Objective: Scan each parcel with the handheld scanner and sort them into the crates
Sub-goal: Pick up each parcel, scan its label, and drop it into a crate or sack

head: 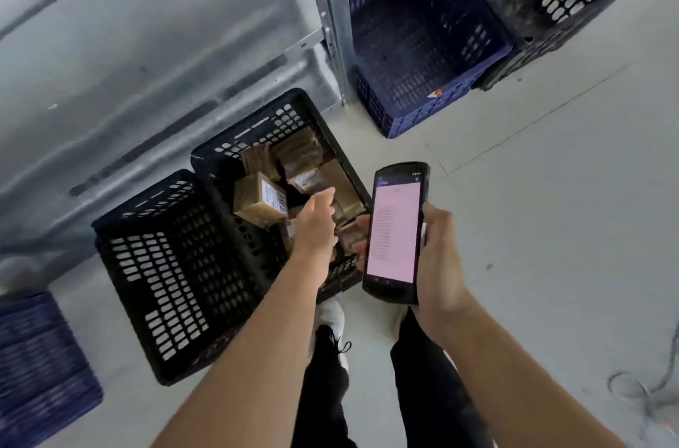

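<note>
on the floor two black crates stand side by side: the left black crate, and the right black crate with brown parcels. the left hand reaches in; its grip cannot be told. the right hand grasps the scanner beside that crate's near corner.

Parcels in crate, left of scanner

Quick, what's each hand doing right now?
Left hand: reaching into the crate of parcels; grip cannot be told.
Right hand: holding the scanner.
</note>
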Demonstrator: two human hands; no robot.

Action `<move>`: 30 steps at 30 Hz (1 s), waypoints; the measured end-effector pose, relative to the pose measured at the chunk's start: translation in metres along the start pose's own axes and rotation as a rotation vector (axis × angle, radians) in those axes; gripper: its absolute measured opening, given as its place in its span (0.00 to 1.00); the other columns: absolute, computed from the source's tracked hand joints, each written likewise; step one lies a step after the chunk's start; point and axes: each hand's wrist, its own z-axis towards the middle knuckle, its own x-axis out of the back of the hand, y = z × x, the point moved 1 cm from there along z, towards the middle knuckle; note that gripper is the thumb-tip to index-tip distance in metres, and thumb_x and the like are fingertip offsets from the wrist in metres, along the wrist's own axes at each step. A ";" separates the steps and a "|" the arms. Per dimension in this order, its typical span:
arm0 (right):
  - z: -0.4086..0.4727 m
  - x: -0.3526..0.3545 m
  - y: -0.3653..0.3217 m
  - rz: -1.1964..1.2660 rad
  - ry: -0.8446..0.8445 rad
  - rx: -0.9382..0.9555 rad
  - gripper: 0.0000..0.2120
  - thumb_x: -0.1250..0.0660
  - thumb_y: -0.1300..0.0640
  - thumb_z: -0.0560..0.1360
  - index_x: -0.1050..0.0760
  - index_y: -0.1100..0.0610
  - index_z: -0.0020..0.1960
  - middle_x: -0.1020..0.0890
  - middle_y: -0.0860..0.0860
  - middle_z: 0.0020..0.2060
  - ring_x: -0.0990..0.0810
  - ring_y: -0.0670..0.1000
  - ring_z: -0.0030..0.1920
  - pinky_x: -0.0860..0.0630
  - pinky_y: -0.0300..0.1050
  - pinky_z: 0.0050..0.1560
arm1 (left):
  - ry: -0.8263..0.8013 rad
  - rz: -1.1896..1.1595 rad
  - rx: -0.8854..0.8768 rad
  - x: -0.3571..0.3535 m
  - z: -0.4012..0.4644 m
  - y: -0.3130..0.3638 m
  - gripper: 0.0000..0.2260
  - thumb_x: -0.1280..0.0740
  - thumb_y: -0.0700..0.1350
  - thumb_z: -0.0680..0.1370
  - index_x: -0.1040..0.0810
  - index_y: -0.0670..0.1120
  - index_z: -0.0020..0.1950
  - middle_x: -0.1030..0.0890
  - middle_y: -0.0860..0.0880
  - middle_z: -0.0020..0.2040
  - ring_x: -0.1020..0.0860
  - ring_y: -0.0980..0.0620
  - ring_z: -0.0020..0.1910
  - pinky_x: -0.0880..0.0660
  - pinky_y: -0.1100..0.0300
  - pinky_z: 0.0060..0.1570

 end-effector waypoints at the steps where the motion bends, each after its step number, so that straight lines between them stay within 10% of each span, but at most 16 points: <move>1: 0.016 0.002 0.003 -0.010 0.006 0.001 0.31 0.50 0.40 0.83 0.16 0.60 0.56 0.13 0.60 0.47 0.16 0.56 0.41 0.21 0.49 0.47 | 0.002 -0.011 0.010 -0.005 0.016 -0.008 0.13 0.42 0.54 0.86 0.24 0.59 0.68 0.24 0.49 0.69 0.27 0.46 0.71 0.30 0.43 0.73; 20: 0.221 0.059 0.089 -0.141 0.034 0.015 0.34 0.48 0.33 0.76 0.20 0.56 0.64 0.19 0.69 0.61 0.18 0.63 0.50 0.21 0.65 0.58 | 0.124 0.169 -0.183 -0.054 0.247 -0.116 0.39 0.25 0.54 0.77 0.41 0.61 0.84 0.33 0.52 0.82 0.32 0.49 0.78 0.33 0.46 0.77; 25: 0.208 0.061 0.085 -0.072 -0.034 -0.008 0.30 0.54 0.42 0.86 0.16 0.54 0.52 0.12 0.61 0.49 0.17 0.59 0.43 0.18 0.50 0.44 | 0.089 0.322 -0.198 -0.040 0.247 -0.109 0.47 0.21 0.51 0.73 0.47 0.67 0.83 0.33 0.52 0.80 0.29 0.49 0.74 0.28 0.49 0.70; 28: 0.193 0.055 0.082 -0.074 -0.048 -0.006 0.33 0.54 0.41 0.85 0.12 0.49 0.42 0.13 0.64 0.51 0.17 0.59 0.42 0.22 0.54 0.48 | 0.102 0.293 -0.236 -0.036 0.234 -0.109 0.45 0.24 0.46 0.76 0.48 0.72 0.81 0.31 0.50 0.76 0.26 0.52 0.64 0.25 0.59 0.50; 30: 0.181 0.052 0.081 -0.084 -0.035 -0.011 0.31 0.54 0.40 0.85 0.13 0.51 0.48 0.14 0.65 0.54 0.18 0.60 0.45 0.24 0.56 0.51 | 0.126 0.203 -0.244 -0.030 0.222 -0.108 0.43 0.26 0.45 0.77 0.47 0.73 0.81 0.32 0.54 0.76 0.26 0.52 0.65 0.22 0.56 0.54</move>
